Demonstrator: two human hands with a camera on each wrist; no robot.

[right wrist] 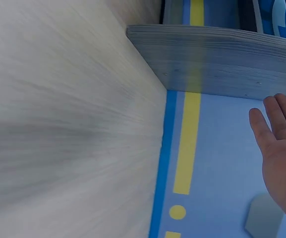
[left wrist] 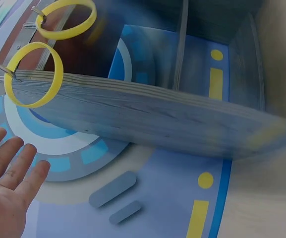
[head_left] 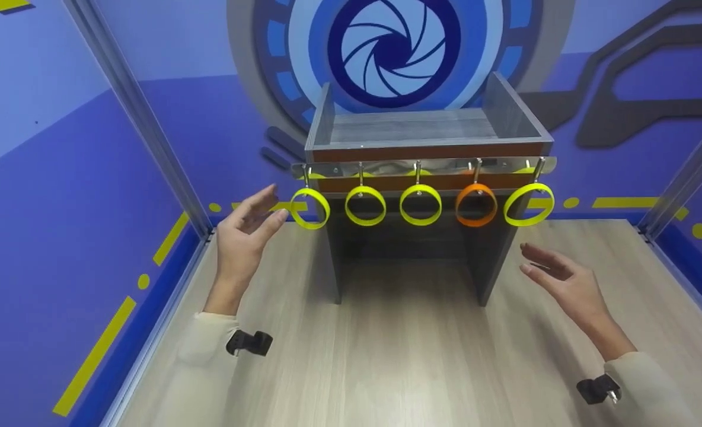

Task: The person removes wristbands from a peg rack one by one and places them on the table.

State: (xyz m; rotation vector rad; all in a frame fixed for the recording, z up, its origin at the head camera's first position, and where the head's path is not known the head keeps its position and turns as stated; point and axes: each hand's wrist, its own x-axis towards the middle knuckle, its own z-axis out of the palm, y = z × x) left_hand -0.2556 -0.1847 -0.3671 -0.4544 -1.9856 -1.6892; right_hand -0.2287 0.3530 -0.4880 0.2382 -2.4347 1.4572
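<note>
A grey wooden stand (head_left: 517, 115) carries a metal strip (head_left: 446, 165) with hooks along its front. Several yellow rings and one orange ring (head_left: 476, 223) hang from these hooks. Just left of the leftmost yellow ring (head_left: 327, 212), my left hand (head_left: 238, 240) is raised with loosely bent fingers and nothing in it. In the left wrist view its spread fingers (left wrist: 14, 168) show below that ring. My right hand (head_left: 573, 290) hovers right of the stand, lower than the rightmost yellow ring (head_left: 520, 223), holding nothing; its fingers look extended in the right wrist view.
The stand has an open top tray (head_left: 410, 124) and legs on a light wood-grain table (head_left: 410, 356). Blue patterned panels (head_left: 90, 207) rise behind and at the sides, with metal posts (head_left: 143, 118) at the corners. A small black camera (head_left: 250, 343) is on each wrist.
</note>
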